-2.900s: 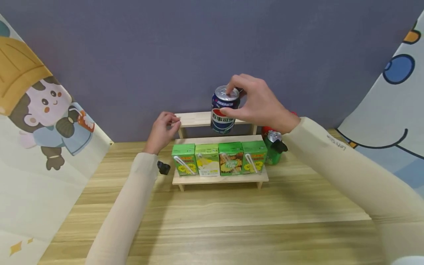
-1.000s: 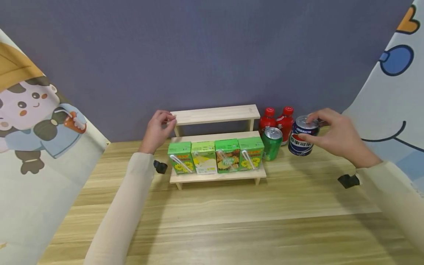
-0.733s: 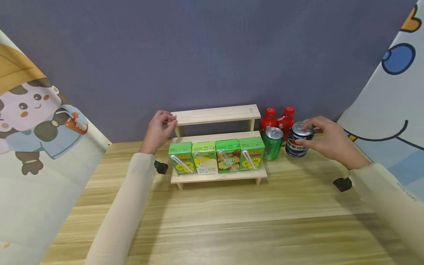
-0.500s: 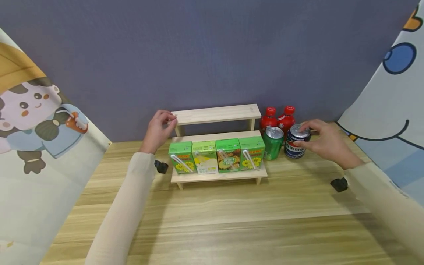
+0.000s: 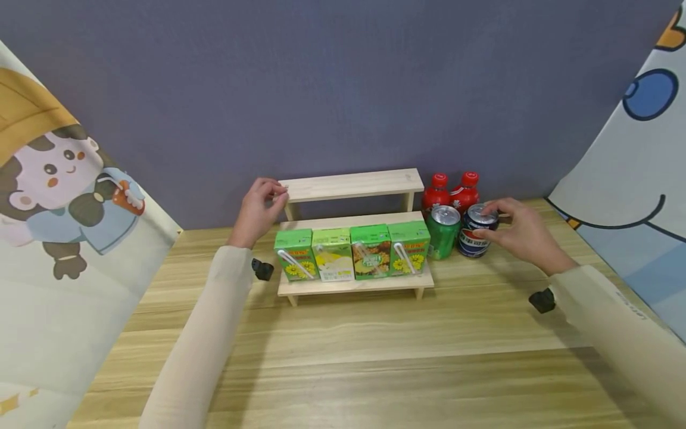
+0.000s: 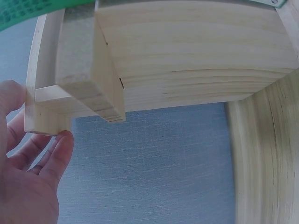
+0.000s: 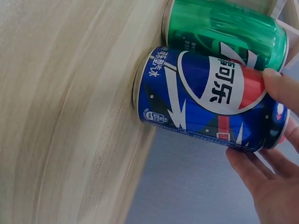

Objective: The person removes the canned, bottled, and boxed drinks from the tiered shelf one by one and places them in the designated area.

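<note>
My right hand (image 5: 527, 235) grips a blue Pepsi can (image 5: 474, 243) near its top, thumb on the near side. The can stands upright on the table, right beside a green soda can (image 5: 443, 238); the right wrist view shows the blue can (image 7: 210, 100) and the green can (image 7: 229, 32) touching or nearly so. Behind them are two red-capped bottles (image 5: 436, 193), partly hidden. My left hand (image 5: 256, 214) holds the left end of the upper tier of a two-tier wooden shelf (image 5: 351, 183); in the left wrist view its thumb and fingers pinch the wooden end (image 6: 42, 119).
A row of several juice boxes (image 5: 370, 253) with straws stands on the shelf's lower tier. The wood-grain table (image 5: 343, 351) stretches in front. A grey-blue wall panel (image 5: 343, 89) rises behind, with cartoon-printed panels (image 5: 80, 196) at both sides.
My right hand carried the Pepsi can from above the upper tier to the right, down to the table, then slid it left beside the green can. My left hand stayed at the shelf end.
</note>
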The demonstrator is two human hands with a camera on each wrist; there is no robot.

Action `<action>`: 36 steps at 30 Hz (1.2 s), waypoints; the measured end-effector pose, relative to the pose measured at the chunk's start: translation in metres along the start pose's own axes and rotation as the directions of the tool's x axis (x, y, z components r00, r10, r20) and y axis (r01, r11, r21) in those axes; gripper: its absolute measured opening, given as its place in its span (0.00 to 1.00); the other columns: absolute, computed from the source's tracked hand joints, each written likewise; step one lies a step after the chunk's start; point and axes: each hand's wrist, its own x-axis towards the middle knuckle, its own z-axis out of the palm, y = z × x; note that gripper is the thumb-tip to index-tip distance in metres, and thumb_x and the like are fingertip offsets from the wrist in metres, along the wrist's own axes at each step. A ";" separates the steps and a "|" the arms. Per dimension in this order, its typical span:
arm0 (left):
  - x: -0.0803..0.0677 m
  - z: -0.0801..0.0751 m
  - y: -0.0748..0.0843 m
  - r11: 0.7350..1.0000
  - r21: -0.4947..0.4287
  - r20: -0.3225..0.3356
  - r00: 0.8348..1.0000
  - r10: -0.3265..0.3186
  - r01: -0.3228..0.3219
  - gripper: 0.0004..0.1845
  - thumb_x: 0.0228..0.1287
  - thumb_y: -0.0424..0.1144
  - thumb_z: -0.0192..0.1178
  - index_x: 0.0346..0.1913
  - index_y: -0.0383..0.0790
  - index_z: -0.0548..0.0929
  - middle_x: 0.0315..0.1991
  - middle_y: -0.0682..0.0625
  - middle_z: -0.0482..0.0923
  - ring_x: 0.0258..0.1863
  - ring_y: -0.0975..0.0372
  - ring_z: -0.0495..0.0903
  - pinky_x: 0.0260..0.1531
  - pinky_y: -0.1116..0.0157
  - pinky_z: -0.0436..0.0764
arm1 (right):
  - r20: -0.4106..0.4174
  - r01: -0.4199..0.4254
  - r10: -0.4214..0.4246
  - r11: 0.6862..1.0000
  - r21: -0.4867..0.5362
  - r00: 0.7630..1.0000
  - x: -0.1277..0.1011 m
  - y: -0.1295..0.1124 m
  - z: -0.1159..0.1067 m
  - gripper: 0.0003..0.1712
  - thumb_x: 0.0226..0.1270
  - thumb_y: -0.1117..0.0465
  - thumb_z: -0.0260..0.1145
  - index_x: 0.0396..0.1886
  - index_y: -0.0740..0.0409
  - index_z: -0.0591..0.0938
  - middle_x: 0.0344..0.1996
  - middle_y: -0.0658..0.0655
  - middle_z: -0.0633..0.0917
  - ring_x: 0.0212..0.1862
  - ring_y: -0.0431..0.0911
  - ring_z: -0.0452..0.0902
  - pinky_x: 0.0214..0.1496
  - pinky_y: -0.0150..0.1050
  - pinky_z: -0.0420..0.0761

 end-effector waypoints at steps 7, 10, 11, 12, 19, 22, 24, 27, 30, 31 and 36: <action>0.000 0.000 0.001 1.000 0.005 0.004 1.000 -0.003 0.003 0.11 0.58 0.45 0.53 0.36 0.40 0.77 0.44 0.52 0.66 0.40 0.60 0.70 0.42 0.61 0.72 | 0.029 -0.011 0.010 0.999 0.036 1.000 0.001 0.003 0.001 0.22 0.42 0.56 0.71 0.37 0.57 0.74 0.43 0.55 0.73 0.46 0.51 0.67 0.43 0.52 0.71; 0.000 0.000 0.001 1.000 0.010 0.001 1.000 0.000 0.000 0.11 0.58 0.45 0.53 0.36 0.40 0.77 0.44 0.52 0.66 0.40 0.60 0.70 0.42 0.62 0.72 | 0.034 -0.014 0.012 0.998 0.055 0.999 0.001 0.004 0.001 0.22 0.42 0.56 0.71 0.37 0.57 0.74 0.44 0.55 0.72 0.47 0.51 0.67 0.44 0.52 0.71; 0.000 0.000 0.000 1.000 0.011 0.001 1.000 0.000 0.000 0.11 0.58 0.45 0.53 0.36 0.40 0.77 0.44 0.52 0.66 0.40 0.60 0.70 0.42 0.62 0.72 | 0.034 -0.013 0.010 0.998 0.061 0.999 0.002 0.004 0.001 0.22 0.42 0.57 0.71 0.37 0.57 0.74 0.44 0.55 0.72 0.47 0.51 0.67 0.44 0.52 0.71; 0.000 0.000 0.001 1.000 0.013 0.001 1.000 0.001 -0.001 0.11 0.58 0.45 0.53 0.36 0.40 0.77 0.44 0.52 0.66 0.40 0.60 0.70 0.42 0.62 0.72 | 0.034 -0.011 0.009 0.998 0.062 0.999 0.002 0.004 0.002 0.22 0.42 0.57 0.71 0.37 0.57 0.74 0.44 0.56 0.72 0.47 0.52 0.67 0.44 0.52 0.71; -0.001 0.000 0.001 1.000 0.012 0.001 1.000 -0.005 0.005 0.10 0.58 0.44 0.53 0.36 0.40 0.77 0.44 0.52 0.66 0.40 0.60 0.70 0.43 0.60 0.72 | 0.042 0.000 -0.003 0.998 0.068 0.999 0.001 0.002 0.002 0.22 0.41 0.58 0.72 0.37 0.57 0.73 0.43 0.55 0.73 0.48 0.53 0.66 0.45 0.53 0.71; -0.001 0.000 0.001 1.000 0.010 -0.002 1.000 -0.004 0.004 0.11 0.59 0.43 0.53 0.36 0.39 0.77 0.45 0.51 0.66 0.40 0.60 0.70 0.42 0.60 0.72 | 0.049 0.002 -0.004 0.999 0.054 0.999 0.001 0.000 0.001 0.23 0.41 0.58 0.72 0.38 0.58 0.74 0.44 0.56 0.73 0.47 0.53 0.67 0.45 0.54 0.70; -0.001 0.000 0.001 1.000 0.013 -0.001 1.000 -0.005 0.005 0.11 0.59 0.44 0.53 0.36 0.39 0.77 0.45 0.50 0.66 0.40 0.59 0.70 0.43 0.60 0.72 | 0.053 0.003 -0.006 0.999 0.048 0.999 0.001 -0.001 -0.001 0.24 0.41 0.57 0.72 0.39 0.59 0.74 0.46 0.58 0.72 0.48 0.53 0.66 0.46 0.54 0.69; 0.000 0.000 0.001 1.000 0.004 0.001 1.000 -0.004 0.004 0.11 0.59 0.43 0.53 0.36 0.38 0.77 0.44 0.50 0.66 0.40 0.58 0.70 0.43 0.59 0.72 | 0.035 0.023 -0.024 0.999 0.036 0.999 0.002 -0.005 -0.004 0.24 0.42 0.57 0.72 0.39 0.60 0.74 0.47 0.59 0.72 0.49 0.54 0.65 0.47 0.54 0.68; 0.000 0.000 0.001 1.000 -0.004 0.003 1.000 -0.006 0.006 0.11 0.58 0.44 0.53 0.36 0.38 0.77 0.44 0.51 0.66 0.40 0.58 0.70 0.43 0.58 0.72 | -0.002 0.057 -0.057 0.998 0.024 0.998 0.004 -0.011 -0.007 0.23 0.42 0.57 0.71 0.40 0.60 0.75 0.48 0.59 0.72 0.49 0.54 0.66 0.47 0.52 0.69; 0.000 0.001 0.001 1.000 -0.005 0.002 1.000 -0.004 0.004 0.11 0.58 0.44 0.54 0.36 0.39 0.77 0.44 0.51 0.66 0.40 0.58 0.70 0.43 0.58 0.72 | -0.014 0.069 -0.069 0.997 0.014 0.998 0.005 -0.013 -0.008 0.23 0.42 0.56 0.71 0.40 0.59 0.76 0.47 0.59 0.73 0.49 0.53 0.66 0.47 0.51 0.69; 0.000 0.001 0.000 1.000 -0.005 -0.003 1.000 0.001 -0.001 0.11 0.58 0.44 0.54 0.36 0.38 0.77 0.44 0.51 0.66 0.40 0.59 0.70 0.43 0.60 0.72 | -0.020 0.088 -0.089 0.996 -0.014 0.996 0.006 -0.028 -0.013 0.24 0.42 0.52 0.71 0.41 0.55 0.77 0.49 0.54 0.72 0.49 0.52 0.68 0.47 0.50 0.69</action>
